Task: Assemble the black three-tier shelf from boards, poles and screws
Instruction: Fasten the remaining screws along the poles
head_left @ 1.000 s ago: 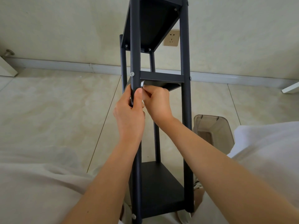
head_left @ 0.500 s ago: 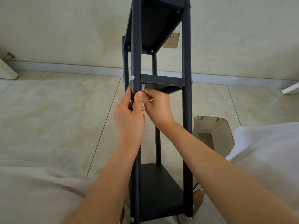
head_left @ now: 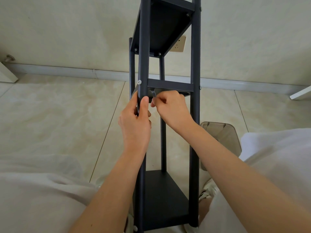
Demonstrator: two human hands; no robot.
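The left hand (head_left: 134, 125) grips the front pole (head_left: 143, 47). The right hand (head_left: 170, 106) pinches a hex key (head_left: 153, 93) just above it, apparently tightening the middle board's (head_left: 170, 85) screw; next, another turn.

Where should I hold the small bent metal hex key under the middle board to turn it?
Pinch the small bent metal hex key by its free lower arm, coming from the right below the black middle board, as the right hand does. Its short end points up at the board's underside.
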